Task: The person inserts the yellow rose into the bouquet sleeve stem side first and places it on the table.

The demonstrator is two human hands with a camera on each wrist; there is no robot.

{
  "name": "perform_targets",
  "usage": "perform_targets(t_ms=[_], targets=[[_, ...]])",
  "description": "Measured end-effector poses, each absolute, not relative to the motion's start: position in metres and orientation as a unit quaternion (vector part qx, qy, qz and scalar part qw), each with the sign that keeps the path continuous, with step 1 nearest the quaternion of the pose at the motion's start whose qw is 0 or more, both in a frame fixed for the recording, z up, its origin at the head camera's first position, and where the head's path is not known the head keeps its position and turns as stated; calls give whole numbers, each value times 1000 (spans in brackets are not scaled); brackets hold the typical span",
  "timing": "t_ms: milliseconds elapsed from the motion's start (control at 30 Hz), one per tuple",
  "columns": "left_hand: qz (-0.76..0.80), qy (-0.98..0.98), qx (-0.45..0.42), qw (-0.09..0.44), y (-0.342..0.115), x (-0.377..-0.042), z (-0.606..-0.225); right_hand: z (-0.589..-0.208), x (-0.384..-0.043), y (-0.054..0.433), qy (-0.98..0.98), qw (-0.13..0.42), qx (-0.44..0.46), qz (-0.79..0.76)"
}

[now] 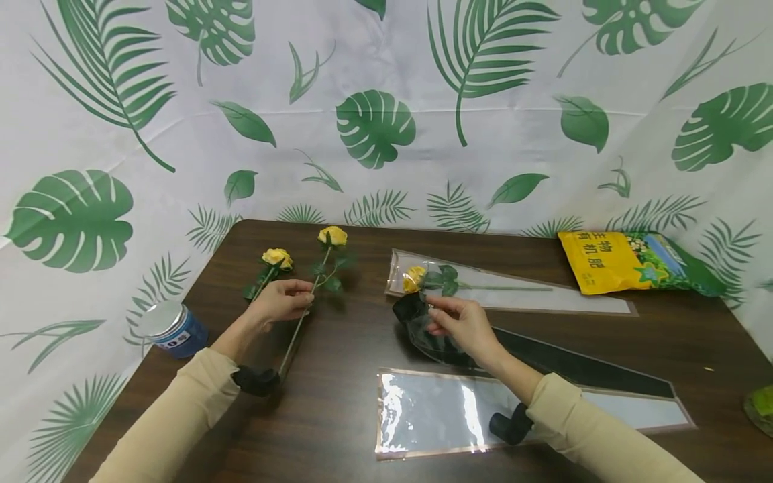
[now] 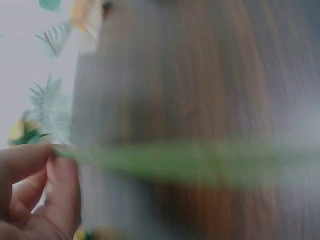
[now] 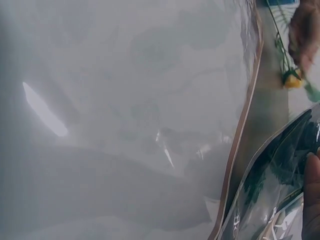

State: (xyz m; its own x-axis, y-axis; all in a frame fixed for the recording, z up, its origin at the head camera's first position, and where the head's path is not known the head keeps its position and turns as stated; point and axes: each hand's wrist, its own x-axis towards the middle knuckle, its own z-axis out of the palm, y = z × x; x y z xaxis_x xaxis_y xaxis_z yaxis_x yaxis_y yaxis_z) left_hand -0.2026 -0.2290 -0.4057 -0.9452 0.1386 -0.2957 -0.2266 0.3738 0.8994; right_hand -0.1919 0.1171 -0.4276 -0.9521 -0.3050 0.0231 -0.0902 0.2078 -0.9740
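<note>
My left hand (image 1: 279, 302) pinches the stem of a yellow rose (image 1: 333, 235), which slants with its bloom toward the back of the table. The same green stem (image 2: 175, 160) crosses the left wrist view as a blur. Beside that hand lies another yellow rose (image 1: 277, 257). With thumb and fingers my right hand (image 1: 465, 329) pinches the mouth of a black flower sleeve (image 1: 580, 359) with a clear front. The right wrist view has this sleeve's clear film (image 3: 272, 185) bulging at the lower right, a finger (image 3: 311, 195) against it.
A white sleeve (image 1: 594, 305) with a third yellow rose (image 1: 415, 278) lies behind the right hand. Another white sleeve (image 1: 435, 409) lies in front. A blue tin (image 1: 175, 329) stands at the left edge, a yellow fertilizer bag (image 1: 616, 265) at the back right. A patterned cloth hangs behind.
</note>
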Motion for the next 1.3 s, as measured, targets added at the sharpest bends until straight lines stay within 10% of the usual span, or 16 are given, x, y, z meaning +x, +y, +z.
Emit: perform_targets(t_ms=[200,633,1300], targets=[[740,659,-49,125,-187,-206,-381,-426,-192,116,775,88,-132,-612],[844,505,-72,-166,-114,-213,-359,-424,-189,112,775,82,-133,-612],[810,539,6,-232,-78,-196,-409,-416,-189,103,762,72,-122,-632]])
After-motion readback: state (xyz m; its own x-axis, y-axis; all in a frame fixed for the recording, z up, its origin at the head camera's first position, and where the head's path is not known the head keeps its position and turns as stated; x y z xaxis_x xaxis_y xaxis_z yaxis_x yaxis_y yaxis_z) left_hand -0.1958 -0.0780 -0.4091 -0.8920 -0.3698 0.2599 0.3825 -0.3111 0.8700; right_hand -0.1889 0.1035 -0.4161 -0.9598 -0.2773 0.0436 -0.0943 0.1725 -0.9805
